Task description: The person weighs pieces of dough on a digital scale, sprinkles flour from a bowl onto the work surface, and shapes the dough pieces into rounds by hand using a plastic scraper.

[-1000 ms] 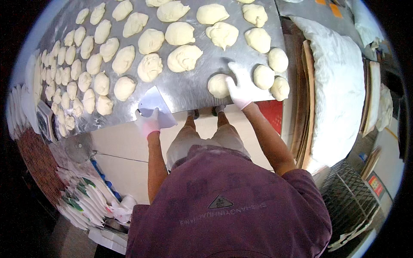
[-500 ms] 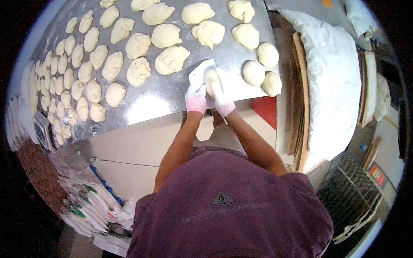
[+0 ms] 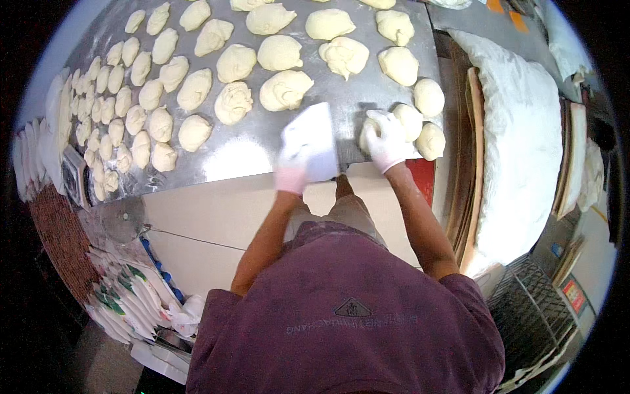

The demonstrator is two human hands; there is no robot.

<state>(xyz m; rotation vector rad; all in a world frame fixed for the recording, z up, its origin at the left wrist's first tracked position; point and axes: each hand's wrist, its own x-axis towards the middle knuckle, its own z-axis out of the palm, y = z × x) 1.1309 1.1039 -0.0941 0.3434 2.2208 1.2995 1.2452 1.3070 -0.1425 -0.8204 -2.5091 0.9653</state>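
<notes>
My left hand (image 3: pixel 292 172), in a white and pink glove and blurred by motion, grips a flat white dough scraper (image 3: pixel 320 131) near the table's front edge. My gloved right hand (image 3: pixel 388 146) is curled round a ball of dough (image 3: pixel 365 136) resting on the metal table (image 3: pixel 239 150); the fingers hide much of it. Just right of that hand sit three smooth round dough balls, the closest one (image 3: pixel 409 122) almost touching it. Many rougher dough lumps, one of them (image 3: pixel 286 90) beyond the scraper, spread over the table to the left and far side.
Upright boards (image 3: pixel 474 164) and a large white cloth-covered bundle (image 3: pixel 515 151) stand right of the table. A wire rack (image 3: pixel 531 308) is at the lower right. Stacked white bags (image 3: pixel 131 299) lie at the lower left, and a red panel (image 3: pixel 422 178) shows under the table's front edge.
My hands have moved apart. The right hand carried the dough ball right, beside the smooth balls, while the left kept the scraper. The whole view has shifted a little.
</notes>
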